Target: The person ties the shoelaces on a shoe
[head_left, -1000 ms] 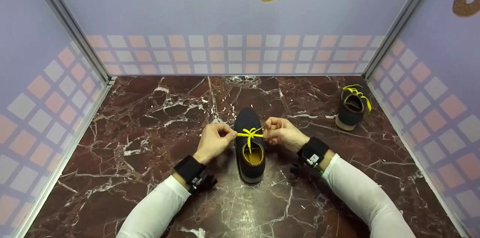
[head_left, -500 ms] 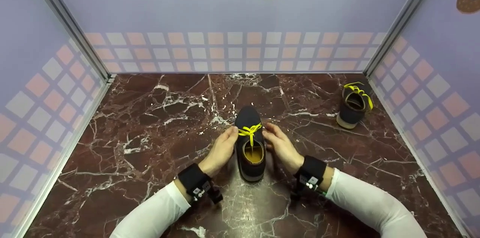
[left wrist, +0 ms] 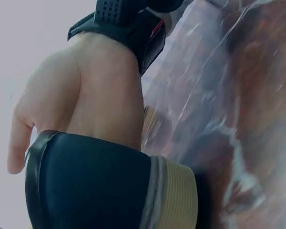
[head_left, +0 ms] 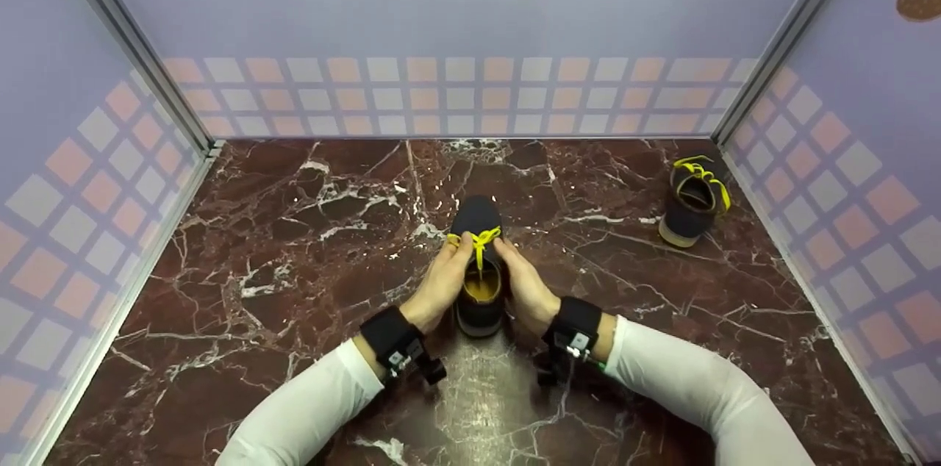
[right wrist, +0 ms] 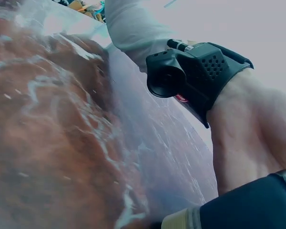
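A dark shoe [head_left: 476, 213] stands mid-table in the head view, toe pointing away. Its yellow lace [head_left: 481, 238] is tied in a bow, with one end hanging over the tan-lined opening. My left hand [head_left: 435, 285] holds the shoe's left side, thumb on top beside the bow. On the other side my right hand [head_left: 528, 285] grips it likewise; its lower fingers are hidden. The left wrist view shows the shoe's heel [left wrist: 93, 179] and pale sole close up, with a hand behind them. Part of the heel [right wrist: 250, 205] also enters the right wrist view.
A matching dark shoe [head_left: 688, 214] with a loosely lying yellow lace stands at the back right, near the side wall. The brown marbled table [head_left: 309, 253] is enclosed by a back wall [head_left: 412, 18] and two side walls, patterned with pastel squares.
Both hands have let go of the yellow lace, opened beside the shoe and then taken hold of its sides. The shoe has shifted slightly left and away.
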### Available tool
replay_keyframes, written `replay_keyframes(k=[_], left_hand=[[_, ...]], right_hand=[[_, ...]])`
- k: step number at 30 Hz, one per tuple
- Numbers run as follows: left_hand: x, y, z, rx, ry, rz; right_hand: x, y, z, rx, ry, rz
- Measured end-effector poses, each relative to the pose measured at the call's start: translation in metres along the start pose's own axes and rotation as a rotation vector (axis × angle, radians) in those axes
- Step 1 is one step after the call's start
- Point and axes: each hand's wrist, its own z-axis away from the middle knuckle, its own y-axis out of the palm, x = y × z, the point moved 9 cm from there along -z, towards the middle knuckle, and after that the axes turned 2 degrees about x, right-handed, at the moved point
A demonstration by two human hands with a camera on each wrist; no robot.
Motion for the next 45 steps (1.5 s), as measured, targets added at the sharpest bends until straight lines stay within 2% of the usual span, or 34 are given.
replay_keyframes(k=[3,4,7,10,14,17,21,25,29,31,36,40,41,42,43,45], left_hand=[[0.003,-0.009,-0.012,-0.026,-0.024,-0.004],[0.008,-0.013,-0.02,-0.042,-0.025,-0.023],[0.018,-0.025,-0.036,-0.076,-0.038,-0.061],[0.023,-0.036,-0.05,-0.093,-0.032,-0.044],[0.007,-0.043,-0.051,-0.095,-0.045,0.038],[-0.003,-0.047,-0.055,-0.097,-0.063,0.06],[-0.007,-0.055,-0.069,-0.087,-0.047,0.073],[0.011,-0.075,-0.101,-0.112,-0.025,0.086],[0.026,-0.089,-0.128,-0.126,-0.037,0.08],[0.025,-0.089,-0.13,-0.096,-0.038,0.091],[0.025,-0.093,-0.133,-0.105,-0.058,0.087],[0.006,-0.086,-0.115,-0.116,-0.079,0.086],[0.006,-0.086,-0.115,-0.117,-0.084,0.083],[0.015,-0.089,-0.124,-0.108,-0.074,0.098],[0.008,-0.087,-0.118,-0.109,-0.081,0.092],[0.032,-0.096,-0.142,-0.107,-0.071,0.1]], right_hand=[[-0.001,0.008,-0.011,0.064,0.026,-0.052],[-0.002,0.01,-0.014,0.077,0.037,-0.062],[-0.004,0.013,-0.024,0.077,0.066,-0.059],[-0.003,0.017,-0.036,0.063,0.07,-0.059],[0.002,0.023,-0.057,0.043,0.031,-0.057],[0.006,0.027,-0.071,0.035,-0.009,-0.042],[0.006,0.032,-0.087,0.031,-0.002,-0.038],[0.006,0.039,-0.1,0.042,0.02,-0.055],[0.008,0.043,-0.108,0.024,0.034,-0.048],[0.009,0.043,-0.11,0.01,0.036,-0.031],[0.012,0.04,-0.114,-0.012,0.033,0.006],[0.011,0.036,-0.115,-0.026,0.055,0.048],[0.01,0.036,-0.115,-0.025,0.06,0.06],[0.01,0.035,-0.114,-0.026,0.063,0.073],[0.01,0.035,-0.114,-0.028,0.065,0.08],[0.011,0.035,-0.115,-0.025,0.053,0.086]])
